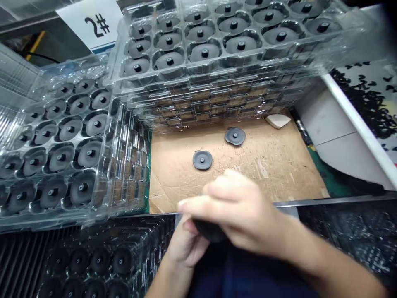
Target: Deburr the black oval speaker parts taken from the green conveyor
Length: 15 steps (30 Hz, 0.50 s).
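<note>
Right in the middle of the action at the bottom of the frame: the right hand (240,211) reaches in from the lower right, fingers (223,194) curled together over a dark round disc (211,231). The left hand (186,244) sits just beneath, its fingers (187,234) pressed up under the disc's edge. The disc is held between the two hands, clamped as far as this slightly blurred view shows, and most of it is hidden behind them.

Just above the hands, a cardboard sheet (263,174) carries two black discs with centre studs, one (202,159) nearer the hands and one (235,136) further up, lying apart and flat. A small pale scrap (278,121) rests near the sheet's top edge.

Along the top, a stack of clear plastic trays (217,45) shows rows of the same studded discs, one per pocket. Another clear stack (56,145) fills the left side, and a dark tray (93,260) of discs sits at the lower left. At the upper left, there's a white card (91,20) marked "2#". At the right edge, a white strip (359,120) runs beside a heap of small black pieces (369,99).
</note>
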Each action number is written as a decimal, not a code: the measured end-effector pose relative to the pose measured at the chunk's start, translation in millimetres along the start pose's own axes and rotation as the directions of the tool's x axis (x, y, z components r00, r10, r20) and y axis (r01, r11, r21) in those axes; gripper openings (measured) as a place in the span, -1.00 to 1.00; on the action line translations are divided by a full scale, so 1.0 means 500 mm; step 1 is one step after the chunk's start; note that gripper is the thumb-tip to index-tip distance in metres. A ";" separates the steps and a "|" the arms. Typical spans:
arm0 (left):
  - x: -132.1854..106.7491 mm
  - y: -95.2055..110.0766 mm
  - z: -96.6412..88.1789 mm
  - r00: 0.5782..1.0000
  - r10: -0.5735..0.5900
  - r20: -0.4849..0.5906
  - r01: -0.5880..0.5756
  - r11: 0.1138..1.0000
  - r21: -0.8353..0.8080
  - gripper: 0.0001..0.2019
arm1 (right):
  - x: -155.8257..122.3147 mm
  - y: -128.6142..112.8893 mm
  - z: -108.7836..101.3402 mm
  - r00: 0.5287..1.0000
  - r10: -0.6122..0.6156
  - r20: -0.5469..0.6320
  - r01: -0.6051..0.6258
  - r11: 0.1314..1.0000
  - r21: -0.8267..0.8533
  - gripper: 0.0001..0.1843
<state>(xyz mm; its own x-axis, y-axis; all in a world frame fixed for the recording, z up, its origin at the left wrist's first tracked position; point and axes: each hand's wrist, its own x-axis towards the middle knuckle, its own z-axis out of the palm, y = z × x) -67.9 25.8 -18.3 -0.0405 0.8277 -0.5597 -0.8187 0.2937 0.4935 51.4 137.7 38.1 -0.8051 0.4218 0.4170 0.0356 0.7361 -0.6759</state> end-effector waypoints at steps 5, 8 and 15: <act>-0.002 0.009 -0.001 0.998 0.029 0.051 -0.025 0.997 -0.070 -0.44 | -0.089 0.098 0.017 0.864 0.503 -0.028 -0.504 0.863 -0.020 -0.75; -0.004 0.014 0.008 0.998 0.030 0.061 -0.024 0.995 -0.097 -0.45 | -0.161 0.128 0.061 0.805 0.592 -0.045 -0.592 0.806 -0.005 -0.75; 0.005 0.011 0.046 0.999 0.034 0.043 -0.032 0.999 -0.033 -0.44 | -0.135 0.070 0.044 0.738 0.649 -0.182 -0.635 0.760 0.136 -0.77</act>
<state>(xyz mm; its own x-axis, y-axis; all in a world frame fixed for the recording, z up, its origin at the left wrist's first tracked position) -59.3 40.6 -1.7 -0.0433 0.8569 -0.5136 -0.8354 0.2509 0.4891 94.1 123.5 -26.9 -0.4636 0.8858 -0.0201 0.4580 0.2201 -0.8613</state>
